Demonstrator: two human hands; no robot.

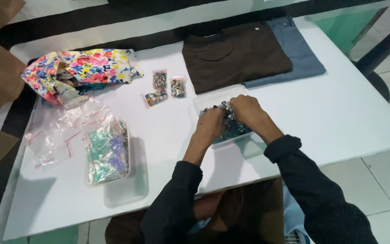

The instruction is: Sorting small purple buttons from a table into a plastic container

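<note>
Both my hands reach into a clear plastic tub [206, 98] filled with small dark and blue buttons [235, 131]. My left hand [211, 124] rests fingers-down in the buttons at the tub's left side. Close beside it, my right hand [245, 109] is curled over the middle of the pile. Whether either hand pinches a button is hidden by the fingers. Three small zip bags of buttons [160, 80] lie on the white table [339, 113] just left of the tub.
A second clear tub [108, 153] with packed bags sits at the left, empty zip bags [53, 135] beside it. A floral cloth bag [82, 68] lies far left. Folded brown trousers [235, 54] and blue-grey trousers [301, 54] lie at the back.
</note>
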